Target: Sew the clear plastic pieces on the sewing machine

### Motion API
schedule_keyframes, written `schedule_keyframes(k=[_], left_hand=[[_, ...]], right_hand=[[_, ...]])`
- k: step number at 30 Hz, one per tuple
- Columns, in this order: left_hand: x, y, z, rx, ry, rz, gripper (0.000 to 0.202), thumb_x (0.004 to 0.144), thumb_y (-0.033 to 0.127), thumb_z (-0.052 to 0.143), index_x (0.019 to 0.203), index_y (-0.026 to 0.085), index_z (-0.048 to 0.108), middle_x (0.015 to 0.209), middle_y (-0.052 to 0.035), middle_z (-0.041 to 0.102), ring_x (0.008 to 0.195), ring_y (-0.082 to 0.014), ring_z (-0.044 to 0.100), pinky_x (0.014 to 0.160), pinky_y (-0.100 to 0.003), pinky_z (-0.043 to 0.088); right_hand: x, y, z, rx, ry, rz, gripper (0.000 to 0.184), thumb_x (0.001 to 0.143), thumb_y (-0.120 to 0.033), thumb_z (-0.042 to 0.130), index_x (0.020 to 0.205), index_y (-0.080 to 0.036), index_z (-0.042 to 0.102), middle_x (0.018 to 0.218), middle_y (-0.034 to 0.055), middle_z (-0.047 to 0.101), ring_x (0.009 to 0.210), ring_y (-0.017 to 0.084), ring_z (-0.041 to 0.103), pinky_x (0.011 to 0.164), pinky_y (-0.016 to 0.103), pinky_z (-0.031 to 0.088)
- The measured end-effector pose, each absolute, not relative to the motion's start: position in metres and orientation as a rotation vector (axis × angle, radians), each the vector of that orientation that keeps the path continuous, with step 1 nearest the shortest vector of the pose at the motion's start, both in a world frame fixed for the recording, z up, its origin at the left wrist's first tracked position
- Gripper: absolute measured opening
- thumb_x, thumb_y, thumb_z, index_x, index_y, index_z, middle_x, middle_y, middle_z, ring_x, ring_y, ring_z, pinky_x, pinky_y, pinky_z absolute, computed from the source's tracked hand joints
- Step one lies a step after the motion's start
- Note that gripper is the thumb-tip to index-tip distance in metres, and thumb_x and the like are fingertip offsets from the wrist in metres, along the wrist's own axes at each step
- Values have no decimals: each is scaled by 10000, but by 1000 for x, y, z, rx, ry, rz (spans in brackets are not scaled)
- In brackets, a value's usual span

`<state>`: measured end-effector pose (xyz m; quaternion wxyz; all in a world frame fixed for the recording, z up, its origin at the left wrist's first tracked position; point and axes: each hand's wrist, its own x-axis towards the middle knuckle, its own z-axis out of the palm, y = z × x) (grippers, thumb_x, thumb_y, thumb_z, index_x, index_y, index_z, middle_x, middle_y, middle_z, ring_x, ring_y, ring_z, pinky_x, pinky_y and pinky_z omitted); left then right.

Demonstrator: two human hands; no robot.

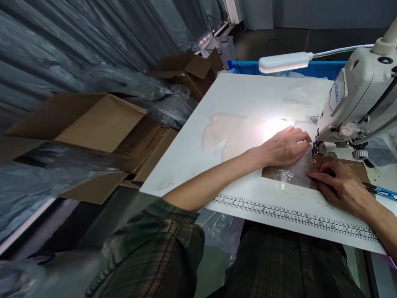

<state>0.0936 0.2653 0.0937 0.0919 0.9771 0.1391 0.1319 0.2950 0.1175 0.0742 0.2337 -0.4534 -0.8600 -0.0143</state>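
Beside the needle of a white sewing machine [347,91] lies a thin translucent sheet [302,170], its right edge reaching the presser foot [315,147]. My left hand [283,145] rests palm down on the sheet, fingers stretched toward the needle and slightly bent. Closer to me, my right hand [344,186] pinches the sheet's near right corner between thumb and fingers. Part of the sheet is hidden beneath my left hand. A brown strip [356,167] on the machine bed runs under the work and my right hand.
Blue-handled snips [384,193] lie right of my right hand. A printed ruler [291,215] follows the near edge of the white table [186,165]. A lamp [285,62] hangs over its far side. Open cardboard boxes [102,120] with plastic stand at the left.
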Motion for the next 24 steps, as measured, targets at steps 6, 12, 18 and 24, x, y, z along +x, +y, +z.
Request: schedule_keyframes(k=[6, 12, 18, 24], left_hand=[[82, 239, 85, 2923, 245, 221, 324, 1033, 356, 442, 1206, 172, 645, 1330, -154, 632, 1089, -262, 575, 912, -395, 418], [86, 238, 86, 3108, 333, 145, 458, 1067, 384, 336, 1304, 99, 604, 1418, -196, 576, 1073, -277, 550, 876, -386, 373], [96, 252, 89, 3196, 363, 165, 503, 1079, 413, 301, 1320, 100, 614, 1382, -153, 620, 1042, -265, 558, 918, -404, 362], [92, 254, 83, 3118, 406, 241, 547, 1089, 437, 258, 1386, 97, 566, 1464, -139, 579, 1115, -279, 560, 956, -436, 365]], right_hand=[[293, 116, 75, -1251, -2384, -69, 287, 978, -164, 519, 1161, -189, 739, 941, 119, 618, 855, 245, 596, 721, 394, 545], [292, 115, 70, -1342, -2355, -112, 310, 995, -196, 488, 1196, -194, 724, 1006, 144, 616, 895, 264, 600, 753, 421, 561], [297, 119, 68, -1419, -2262, -120, 313, 994, -235, 496, 1214, -216, 717, 1086, 150, 612, 952, 261, 604, 792, 409, 578], [298, 120, 69, -1447, -2237, -50, 328, 995, -247, 493, 1242, -237, 708, 1104, 133, 614, 969, 253, 605, 821, 404, 572]])
